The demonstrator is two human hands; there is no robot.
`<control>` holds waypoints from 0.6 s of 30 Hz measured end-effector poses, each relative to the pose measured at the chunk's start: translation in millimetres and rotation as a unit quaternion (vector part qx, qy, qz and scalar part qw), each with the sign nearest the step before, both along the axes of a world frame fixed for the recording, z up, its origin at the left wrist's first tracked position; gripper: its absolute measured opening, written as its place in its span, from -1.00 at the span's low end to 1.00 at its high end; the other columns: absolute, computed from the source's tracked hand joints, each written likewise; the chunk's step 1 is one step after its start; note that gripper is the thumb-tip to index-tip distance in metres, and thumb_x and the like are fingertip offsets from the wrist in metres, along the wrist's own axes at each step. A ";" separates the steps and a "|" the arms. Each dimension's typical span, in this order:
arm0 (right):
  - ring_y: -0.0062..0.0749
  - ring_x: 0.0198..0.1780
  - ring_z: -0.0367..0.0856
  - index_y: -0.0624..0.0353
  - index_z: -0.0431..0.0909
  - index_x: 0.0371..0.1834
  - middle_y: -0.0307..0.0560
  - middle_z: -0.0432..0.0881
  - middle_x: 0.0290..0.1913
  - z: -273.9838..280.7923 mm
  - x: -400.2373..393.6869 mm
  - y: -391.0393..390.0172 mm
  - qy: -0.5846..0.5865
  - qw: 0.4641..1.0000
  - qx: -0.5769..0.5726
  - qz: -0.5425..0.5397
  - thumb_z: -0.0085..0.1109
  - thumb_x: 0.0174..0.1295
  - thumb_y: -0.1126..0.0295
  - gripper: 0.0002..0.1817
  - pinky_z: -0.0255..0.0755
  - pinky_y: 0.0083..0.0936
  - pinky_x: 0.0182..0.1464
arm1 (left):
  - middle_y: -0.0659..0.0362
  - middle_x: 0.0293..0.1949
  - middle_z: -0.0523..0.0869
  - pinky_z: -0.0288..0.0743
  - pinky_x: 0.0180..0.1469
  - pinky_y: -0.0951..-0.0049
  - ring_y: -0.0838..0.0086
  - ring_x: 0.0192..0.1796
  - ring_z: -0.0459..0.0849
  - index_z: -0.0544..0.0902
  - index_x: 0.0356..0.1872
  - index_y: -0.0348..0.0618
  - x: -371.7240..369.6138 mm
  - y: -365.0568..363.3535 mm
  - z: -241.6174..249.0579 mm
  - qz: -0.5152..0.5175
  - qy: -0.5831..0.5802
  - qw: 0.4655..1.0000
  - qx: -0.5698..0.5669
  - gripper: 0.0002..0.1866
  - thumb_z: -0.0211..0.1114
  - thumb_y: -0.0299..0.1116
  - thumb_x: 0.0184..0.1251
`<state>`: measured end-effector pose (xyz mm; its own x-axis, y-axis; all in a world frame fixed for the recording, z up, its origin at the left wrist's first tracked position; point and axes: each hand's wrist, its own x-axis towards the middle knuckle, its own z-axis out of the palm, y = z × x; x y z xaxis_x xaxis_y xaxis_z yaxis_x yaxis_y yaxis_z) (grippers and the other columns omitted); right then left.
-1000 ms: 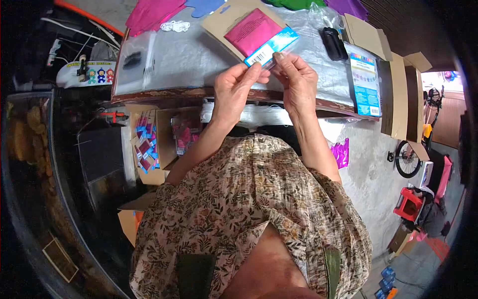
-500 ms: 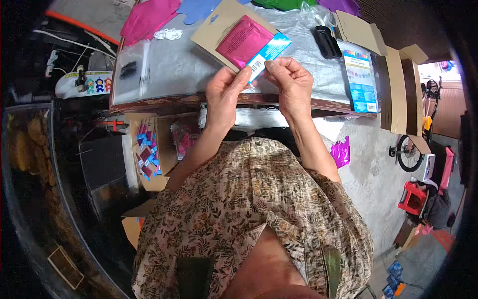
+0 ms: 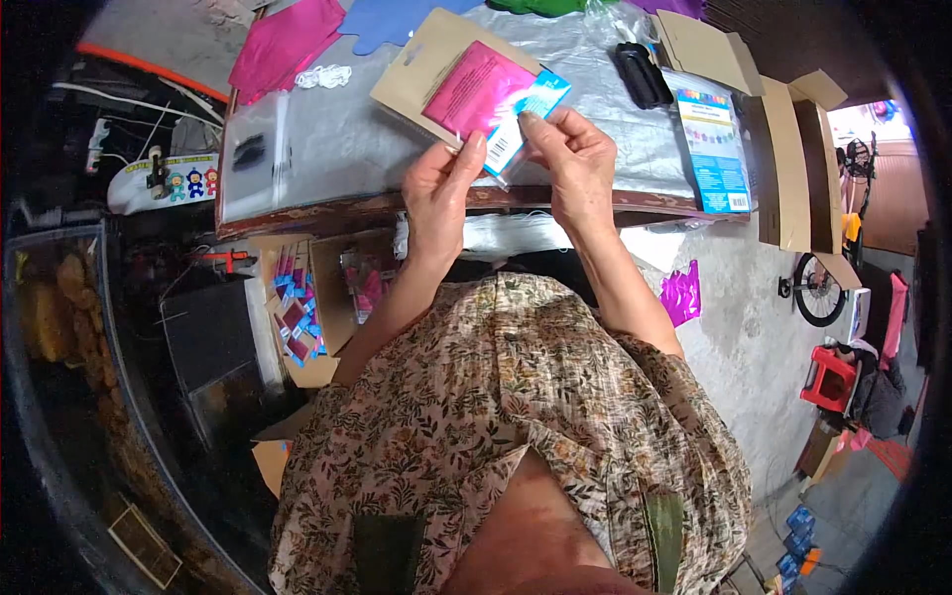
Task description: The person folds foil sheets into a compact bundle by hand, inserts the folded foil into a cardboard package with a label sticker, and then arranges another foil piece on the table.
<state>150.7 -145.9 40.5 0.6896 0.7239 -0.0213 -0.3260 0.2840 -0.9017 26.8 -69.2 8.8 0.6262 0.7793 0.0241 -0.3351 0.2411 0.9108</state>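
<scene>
A clear bag point(image 3: 412, 84) holds a brown card, a folded pink piece point(image 3: 476, 84) and a blue and white barcode label point(image 3: 506, 142). It is tilted above the front part of the table. My left hand point(image 3: 443, 193) pinches its lower left edge between thumb and fingers. My right hand point(image 3: 575, 159) grips the label side, its thumb lying on the blue part. Both hands are closed on the one package. The fingers behind it are partly hidden.
On the plastic-covered table point(image 3: 367, 159) lie a pink sheet point(image 3: 283, 50), a white string bundle point(image 3: 323, 76), a black holder point(image 3: 643, 76) and a printed blue-white pack point(image 3: 714, 149). Cardboard boxes point(image 3: 783, 169) stand at right. An open box of small packages point(image 3: 297, 307) sits below left.
The package has shifted slightly left and down in view, along with both hands. My right thumb now lies higher on the blue label. Both hands keep their hold.
</scene>
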 end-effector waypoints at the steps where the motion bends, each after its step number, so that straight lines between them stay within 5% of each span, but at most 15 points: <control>1: -0.71 -0.42 0.59 0.33 0.66 -0.23 -0.23 0.71 -0.40 2.2 -0.5 -1.1 -0.008 1.000 -0.009 -0.004 0.31 0.31 0.48 -0.89 0.44 -0.75 -0.30 | 0.13 -0.11 0.76 0.59 0.01 0.41 0.49 -0.07 0.72 0.67 -0.07 -0.29 0.3 -0.9 0.7 0.002 0.001 1.000 -0.001 -0.75 0.15 -0.30 0.58; 7: -0.79 -0.46 0.45 0.28 0.68 -0.25 -0.33 0.66 -0.42 2.0 -0.5 -3.1 -0.058 0.998 -0.032 -0.014 0.35 0.29 0.46 -0.90 0.31 -0.80 -0.33 | 0.14 -0.13 0.76 0.59 0.02 0.41 0.50 -0.09 0.72 0.67 -0.07 -0.30 -0.3 0.1 -5.0 0.002 0.002 1.000 -0.006 -0.74 0.14 -0.29 0.59; 15: -0.75 -0.43 0.53 0.29 0.68 -0.26 -0.30 0.67 -0.43 -3.4 0.0 -1.2 -0.057 0.997 -0.035 -0.031 0.37 0.28 0.45 -0.88 0.35 -0.78 -0.33 | 0.16 -0.09 0.75 0.57 0.02 0.43 0.53 -0.09 0.71 0.66 -0.01 -0.30 -2.4 -1.8 2.0 -0.016 -0.001 0.998 -0.053 -0.75 0.17 -0.31 0.56; 18: -0.73 -0.43 0.55 0.30 0.68 -0.27 -0.28 0.68 -0.43 -1.8 0.4 -2.6 -0.064 0.996 -0.048 -0.025 0.38 0.27 0.45 -0.87 0.36 -0.76 -0.34 | 0.27 -0.19 0.74 0.51 -0.18 0.64 0.69 -0.22 0.62 0.68 0.02 -0.27 4.6 -6.4 9.6 -0.011 0.018 1.000 -0.019 -0.78 0.31 -0.41 0.46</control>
<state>151.2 -148.6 38.8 0.7266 0.6870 0.0023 -0.1938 0.2082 -0.9587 31.4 -75.6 18.4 0.6427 0.7657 -0.0272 -0.2975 0.2820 0.9121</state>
